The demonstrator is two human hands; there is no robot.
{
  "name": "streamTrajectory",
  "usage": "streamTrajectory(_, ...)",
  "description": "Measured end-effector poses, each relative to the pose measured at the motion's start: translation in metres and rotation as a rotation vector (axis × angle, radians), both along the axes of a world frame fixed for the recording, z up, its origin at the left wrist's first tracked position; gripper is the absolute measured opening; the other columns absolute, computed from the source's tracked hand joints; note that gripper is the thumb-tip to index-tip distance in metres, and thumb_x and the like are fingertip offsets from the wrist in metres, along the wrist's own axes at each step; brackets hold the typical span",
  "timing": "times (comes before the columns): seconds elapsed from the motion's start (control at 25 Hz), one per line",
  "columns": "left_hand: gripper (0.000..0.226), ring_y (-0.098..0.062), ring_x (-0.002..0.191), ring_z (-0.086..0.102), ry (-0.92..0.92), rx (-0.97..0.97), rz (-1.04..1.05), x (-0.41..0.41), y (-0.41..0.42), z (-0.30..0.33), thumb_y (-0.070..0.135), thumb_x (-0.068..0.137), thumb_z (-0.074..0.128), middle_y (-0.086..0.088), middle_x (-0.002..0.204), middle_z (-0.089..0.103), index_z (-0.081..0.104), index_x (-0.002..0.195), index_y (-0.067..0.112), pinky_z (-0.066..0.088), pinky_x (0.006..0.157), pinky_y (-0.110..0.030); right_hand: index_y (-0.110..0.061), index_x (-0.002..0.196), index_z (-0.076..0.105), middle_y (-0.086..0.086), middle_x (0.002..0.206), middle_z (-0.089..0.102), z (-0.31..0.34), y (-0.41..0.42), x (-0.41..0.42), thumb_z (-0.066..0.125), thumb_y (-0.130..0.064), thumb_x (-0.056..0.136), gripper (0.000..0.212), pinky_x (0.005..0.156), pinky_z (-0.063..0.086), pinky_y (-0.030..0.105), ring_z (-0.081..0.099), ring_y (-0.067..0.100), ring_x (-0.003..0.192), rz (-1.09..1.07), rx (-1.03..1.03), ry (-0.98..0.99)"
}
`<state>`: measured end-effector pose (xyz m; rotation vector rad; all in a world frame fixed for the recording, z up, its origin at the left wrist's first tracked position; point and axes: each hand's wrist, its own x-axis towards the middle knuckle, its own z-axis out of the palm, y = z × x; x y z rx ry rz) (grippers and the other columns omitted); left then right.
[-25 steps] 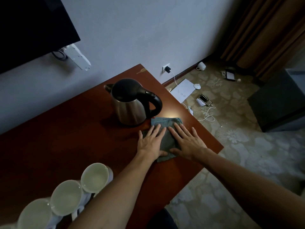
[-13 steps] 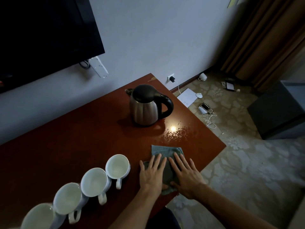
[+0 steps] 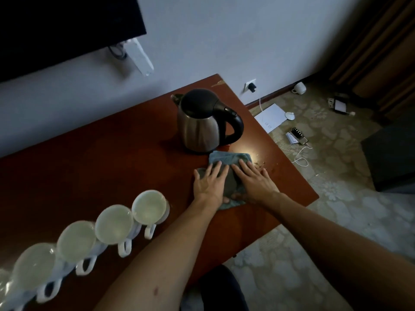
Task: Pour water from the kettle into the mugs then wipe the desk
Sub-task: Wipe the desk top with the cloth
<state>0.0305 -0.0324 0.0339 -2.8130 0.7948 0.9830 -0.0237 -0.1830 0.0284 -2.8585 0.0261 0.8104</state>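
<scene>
A steel kettle [image 3: 199,129] with a black lid and handle stands upright near the far right of the reddish-brown desk [image 3: 101,158]. A grey-blue cloth [image 3: 229,158] lies flat just in front of it, its far edge almost touching the kettle base. My left hand [image 3: 210,184] and my right hand [image 3: 254,180] press flat on the cloth side by side, fingers spread and pointing at the kettle. Several white mugs [image 3: 149,206] stand in a diagonal row at the near left, handles toward me, with liquid inside.
Small droplets or crumbs [image 3: 261,163] sit right of the cloth near the desk's right edge. A dark screen [image 3: 56,30] hangs on the wall above. Papers, cables and a white cup [image 3: 299,88] litter the patterned carpet; a dark cabinet [image 3: 390,158] stands at right.
Both hands slid the cloth from the desk's near edge back toward the kettle. Half a second ago it was at the near edge; a second ago it was by the kettle.
</scene>
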Motion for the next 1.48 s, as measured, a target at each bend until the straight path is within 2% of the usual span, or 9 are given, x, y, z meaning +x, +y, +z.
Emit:
streamTrajectory(0.4, 0.102, -0.022, 0.154, -0.015, -0.021, -0.135, 0.408, -0.140, 0.069, -0.003, 0.057, 0.092, 0.059, 0.003, 0.167, -0.019, -0.012, 0.159, 0.026, 0.009, 0.120, -0.061, -0.031, 0.162, -0.001, -0.003, 0.171, -0.007, 0.012, 0.053, -0.049, 0.071, -0.054, 0.086, 0.107, 0.127, 0.003, 0.048, -0.008, 0.019, 0.157, 0.388, 0.034, 0.034)
streamTrajectory(0.68, 0.101, -0.019, 0.154, -0.015, 0.021, -0.099, 0.526, -0.192, 0.111, 0.007, 0.057, 0.092, 0.058, 0.006, 0.166, -0.021, -0.012, 0.159, 0.028, 0.003, 0.117, -0.066, -0.024, 0.163, -0.002, 0.003, 0.171, -0.008, 0.020, 0.106, -0.078, 0.069, -0.050, 0.089, 0.106, 0.124, -0.005, 0.039, -0.011, 0.023, 0.157, 0.573, -0.020, 0.081)
streamTrajectory(0.84, 0.098, -0.018, 0.156, 0.005, -0.052, -0.115, 0.536, -0.202, 0.147, 0.001, 0.059, 0.086, 0.066, 0.011, 0.164, -0.010, 0.008, 0.160, 0.033, 0.007, 0.115, -0.070, -0.022, 0.163, -0.003, 0.007, 0.171, -0.007, 0.020, 0.133, -0.087, 0.067, -0.050, 0.090, 0.105, 0.124, -0.006, 0.037, -0.011, 0.027, 0.157, 0.621, -0.026, 0.070)
streamTrajectory(0.96, 0.093, -0.016, 0.155, -0.011, -0.027, -0.034, 0.526, -0.206, 0.177, 0.006, 0.057, 0.094, 0.055, 0.011, 0.167, -0.016, -0.008, 0.159, 0.034, -0.006, 0.117, -0.065, -0.023, 0.163, -0.003, 0.007, 0.171, -0.007, 0.021, 0.163, -0.091, 0.065, -0.049, 0.092, 0.102, 0.118, -0.013, 0.034, -0.010, 0.028, 0.157, 0.665, 0.022, 0.080)
streamTrajectory(1.04, 0.097, -0.015, 0.156, -0.002, -0.081, -0.037, 0.540, -0.215, 0.203, 0.008, 0.060, 0.089, 0.062, 0.011, 0.167, -0.011, 0.000, 0.160, 0.034, 0.002, 0.116, -0.068, -0.022, 0.163, -0.004, 0.009, 0.171, -0.007, 0.021, 0.190, -0.095, 0.063, -0.048, 0.094, 0.099, 0.114, -0.015, 0.034, -0.010, 0.030, 0.156, 0.698, 0.053, 0.082)
streamTrajectory(1.16, 0.112, -0.010, 0.147, 0.034, -0.084, -0.043, 0.583, -0.226, 0.252, 0.014, 0.068, 0.058, 0.083, 0.010, 0.160, 0.013, 0.035, 0.153, 0.035, 0.031, 0.105, -0.070, -0.020, 0.163, -0.006, 0.011, 0.171, -0.007, 0.021, 0.237, -0.102, 0.058, -0.048, 0.098, 0.095, 0.118, -0.013, 0.037, -0.009, 0.032, 0.156, 0.772, 0.069, 0.083)
streamTrajectory(1.24, 0.111, -0.008, 0.146, 0.031, -0.073, -0.026, 0.589, -0.232, 0.282, 0.012, 0.068, 0.058, 0.083, 0.009, 0.159, 0.010, 0.035, 0.153, 0.035, 0.032, 0.105, -0.070, -0.019, 0.162, -0.006, 0.012, 0.171, -0.006, 0.021, 0.266, -0.105, 0.054, -0.048, 0.099, 0.092, 0.121, -0.010, 0.039, -0.008, 0.034, 0.156, 0.809, 0.064, 0.079)
streamTrajectory(1.36, 0.096, -0.006, 0.150, -0.011, -0.042, 0.000, 0.581, -0.243, 0.328, 0.009, 0.058, 0.089, 0.062, 0.013, 0.160, -0.021, 0.000, 0.160, 0.037, 0.001, 0.117, -0.066, -0.018, 0.162, -0.006, 0.013, 0.170, -0.005, 0.020, 0.314, -0.109, 0.051, -0.049, 0.100, 0.090, 0.123, -0.006, 0.043, -0.007, 0.035, 0.156, 0.862, 0.070, 0.090)
streamTrajectory(1.48, 0.089, -0.009, 0.149, -0.020, 0.036, 0.003, 0.632, -0.253, 0.374, 0.010, 0.054, 0.098, 0.050, 0.014, 0.156, -0.032, -0.012, 0.158, 0.037, -0.009, 0.118, -0.061, -0.017, 0.162, -0.007, 0.015, 0.170, -0.005, 0.018, 0.364, -0.117, 0.052, -0.046, 0.101, 0.090, 0.125, -0.002, 0.046, -0.007, 0.038, 0.156, 0.879, 0.059, 0.126)
